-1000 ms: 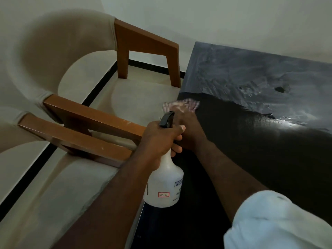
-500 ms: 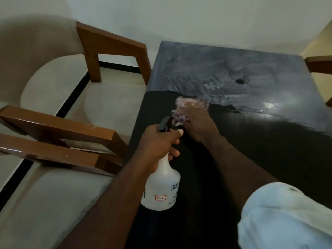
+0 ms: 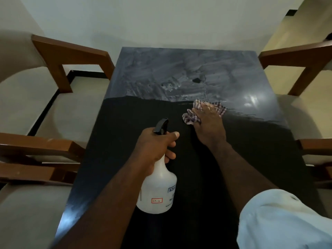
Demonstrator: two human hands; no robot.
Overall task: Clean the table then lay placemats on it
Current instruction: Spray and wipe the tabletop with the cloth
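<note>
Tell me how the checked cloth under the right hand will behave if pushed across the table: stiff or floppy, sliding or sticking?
The checked cloth is probably floppy: it lies crumpled, folds bunching beside the right hand. It likely slides easily, since the table looks glossy and wet-streaked. It seems light and may bunch unless pressed flat.

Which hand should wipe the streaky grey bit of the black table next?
Right. The right hand presses the purple-checked cloth on the glossy black table beside the streaks; the left hand grips the white plastic spray bottle.
</note>
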